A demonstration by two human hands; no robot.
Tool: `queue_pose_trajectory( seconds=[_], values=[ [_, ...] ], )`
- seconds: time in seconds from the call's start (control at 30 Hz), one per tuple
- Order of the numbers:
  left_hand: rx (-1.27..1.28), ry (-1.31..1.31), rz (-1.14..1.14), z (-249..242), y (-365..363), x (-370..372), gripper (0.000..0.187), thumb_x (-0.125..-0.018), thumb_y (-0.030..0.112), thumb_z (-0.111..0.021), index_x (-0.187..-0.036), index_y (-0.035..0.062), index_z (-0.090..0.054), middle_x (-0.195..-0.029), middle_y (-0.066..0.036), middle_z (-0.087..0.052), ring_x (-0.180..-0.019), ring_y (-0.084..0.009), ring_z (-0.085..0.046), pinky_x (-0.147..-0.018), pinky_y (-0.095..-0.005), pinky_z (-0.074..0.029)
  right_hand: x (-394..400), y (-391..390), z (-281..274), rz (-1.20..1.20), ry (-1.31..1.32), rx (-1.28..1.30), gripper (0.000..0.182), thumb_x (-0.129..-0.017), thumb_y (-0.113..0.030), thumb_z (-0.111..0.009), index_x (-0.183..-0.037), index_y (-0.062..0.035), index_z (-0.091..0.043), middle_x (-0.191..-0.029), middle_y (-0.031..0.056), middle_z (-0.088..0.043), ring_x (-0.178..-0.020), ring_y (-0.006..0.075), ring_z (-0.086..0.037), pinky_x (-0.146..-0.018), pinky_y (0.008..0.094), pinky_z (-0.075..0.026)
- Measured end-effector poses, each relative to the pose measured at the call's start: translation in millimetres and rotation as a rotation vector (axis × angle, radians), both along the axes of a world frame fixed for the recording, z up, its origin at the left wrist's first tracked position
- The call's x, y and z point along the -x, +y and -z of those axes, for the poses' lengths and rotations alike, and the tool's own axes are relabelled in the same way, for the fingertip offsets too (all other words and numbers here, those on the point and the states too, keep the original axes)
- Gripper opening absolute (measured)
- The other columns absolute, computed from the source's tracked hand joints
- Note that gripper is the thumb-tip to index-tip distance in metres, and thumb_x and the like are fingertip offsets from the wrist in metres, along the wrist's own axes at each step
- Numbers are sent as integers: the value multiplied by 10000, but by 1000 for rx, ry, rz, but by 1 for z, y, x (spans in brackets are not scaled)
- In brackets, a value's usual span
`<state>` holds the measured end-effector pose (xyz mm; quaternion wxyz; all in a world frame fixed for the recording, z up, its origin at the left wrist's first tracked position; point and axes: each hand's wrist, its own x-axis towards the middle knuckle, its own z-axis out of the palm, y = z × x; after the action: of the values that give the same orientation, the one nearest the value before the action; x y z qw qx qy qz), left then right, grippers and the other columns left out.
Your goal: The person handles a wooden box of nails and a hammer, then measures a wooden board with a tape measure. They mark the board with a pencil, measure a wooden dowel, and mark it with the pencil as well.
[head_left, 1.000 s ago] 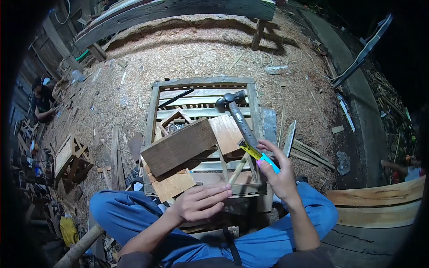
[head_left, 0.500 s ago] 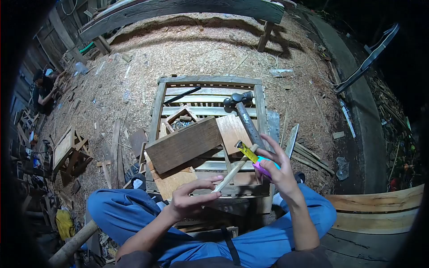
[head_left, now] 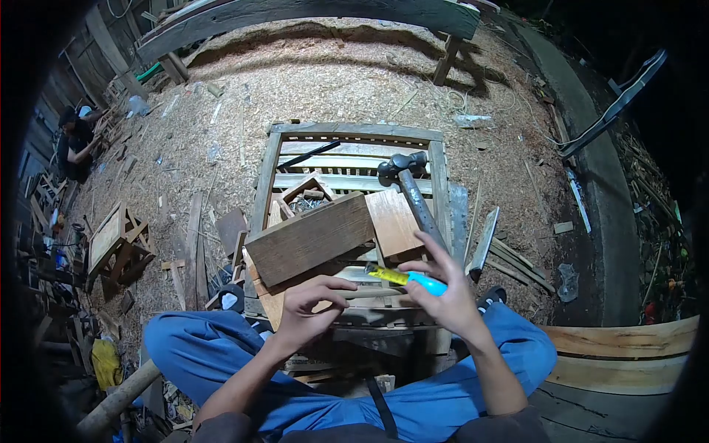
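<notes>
My left hand pinches one end of a thin wooden stick between thumb and fingers. In my right hand is a tape measure with a cyan case. A short length of its yellow blade sticks out to the left, just above the stick. The stick's right end reaches my right hand, where the fingers partly hide it. Beyond my hands a dark wooden board lies beside a pale wooden piece. A hammer rests to the right of them.
Underneath is a slatted wooden frame. On it are a small wooden box holding small metal pieces and a black bar. A small wooden stool and a person are at left. A long beam spans the back.
The stick has swung from a slant to nearly level. My right hand has turned the tape measure, so its blade now lies closer along the stick and the pink side no longer shows.
</notes>
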<state>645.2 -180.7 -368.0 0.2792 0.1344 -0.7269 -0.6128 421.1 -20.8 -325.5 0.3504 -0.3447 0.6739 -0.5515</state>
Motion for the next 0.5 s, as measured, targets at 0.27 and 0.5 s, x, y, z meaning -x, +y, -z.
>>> queue_pose_trajectory(
  seconds=[0.27, 0.5],
  values=[
    [-373, -124, -61, -15, 11, 9, 360, -1006, -33, -659, -1357, 0, -588, -1310, -129, -649, -1271, -194, -634, -1048, -339, -583, -9, -4, 5, -74, 89, -114, 765, -863, -185, -761, -1572, -100, -487, -1090, 158, -791, -1033, 198, -736, -958, 357, -551],
    [-385, -265, -166, -5, 14, 5, 434, -1013, -28, -683, -1410, -1, -511, -1281, -127, -630, -1201, -190, -667, -994, -328, -586, -15, -5, 13, -54, 20, -71, 718, -876, -138, -767, -1544, -74, -509, -1114, 156, -778, -1035, 165, -719, -987, 334, -539]
  ],
)
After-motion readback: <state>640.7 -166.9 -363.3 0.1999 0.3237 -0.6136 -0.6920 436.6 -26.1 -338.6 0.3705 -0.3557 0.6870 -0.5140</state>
